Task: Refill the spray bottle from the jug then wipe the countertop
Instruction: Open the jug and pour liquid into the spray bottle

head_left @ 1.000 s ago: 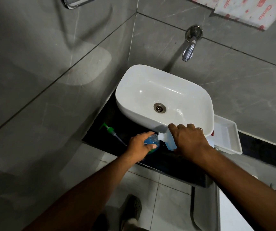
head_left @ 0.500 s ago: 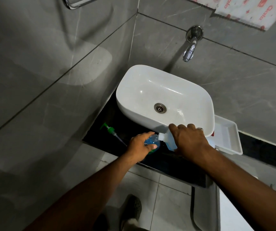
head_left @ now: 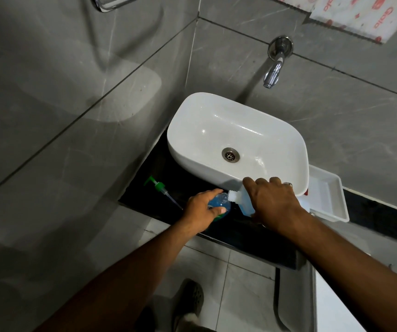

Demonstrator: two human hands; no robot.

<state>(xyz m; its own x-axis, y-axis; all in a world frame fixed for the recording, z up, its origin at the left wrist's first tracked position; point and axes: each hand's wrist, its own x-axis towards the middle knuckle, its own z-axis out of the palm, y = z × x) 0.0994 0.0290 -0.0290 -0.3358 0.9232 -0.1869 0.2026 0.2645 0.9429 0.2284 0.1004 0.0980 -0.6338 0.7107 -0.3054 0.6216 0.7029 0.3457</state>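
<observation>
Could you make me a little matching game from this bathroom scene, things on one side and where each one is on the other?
Things:
1. green pump head
2. jug
3. white tray
4. tap

Places:
A. on the wall above the basin
B. right of the basin
C. lying on the dark counter, left
D. tilted in the right hand

Pairs: 1-C, 2-D, 3-B, 4-A

Dim, sharp wide-angle view with bent edges; glare on the white basin, shadowed walls.
</observation>
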